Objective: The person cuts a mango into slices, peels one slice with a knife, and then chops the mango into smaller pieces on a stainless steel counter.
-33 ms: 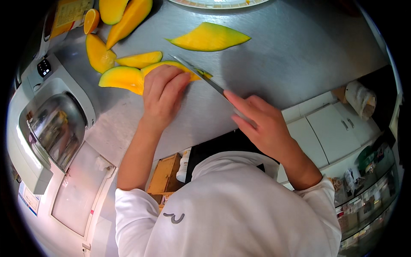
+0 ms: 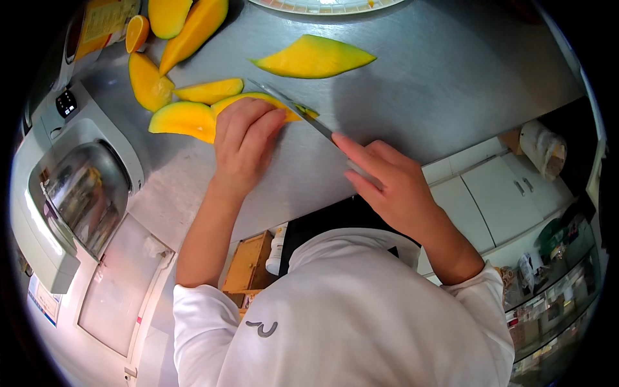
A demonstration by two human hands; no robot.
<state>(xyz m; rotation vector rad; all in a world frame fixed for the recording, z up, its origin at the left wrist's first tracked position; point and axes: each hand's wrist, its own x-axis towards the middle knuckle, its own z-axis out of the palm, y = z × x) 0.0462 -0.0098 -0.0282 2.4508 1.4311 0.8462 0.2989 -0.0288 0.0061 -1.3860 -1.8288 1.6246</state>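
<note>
With its fingers curled over it, my left hand (image 2: pixel 246 142) presses a yellow mango wedge (image 2: pixel 292 117) against the metal counter. My right hand (image 2: pixel 391 175) grips a knife (image 2: pixel 309 120), index finger stretched along the back of the blade. The blade runs slantwise over the wedge, just right of my left fingertips, its tip pointing to the far left. Small green-edged bits (image 2: pixel 309 111) lie beside the blade. Touching the held wedge on the left is another mango slice (image 2: pixel 184 118), and a thin slice (image 2: pixel 209 91) lies beyond it. The knife handle is mostly hidden in my hand.
Farther away lies a pointed green-skinned mango slice (image 2: pixel 314 58); more mango pieces (image 2: pixel 195 35) and a cut orange (image 2: pixel 137 33) are at the far left. A plate (image 2: pixel 322 8) stands at the far edge. A white appliance (image 2: pixel 116 122) is on the left, white cabinets (image 2: pixel 493 200) on the right.
My right hand and the knife have shifted very slightly to the left. My left hand and the mango wedge stay nearly in place.
</note>
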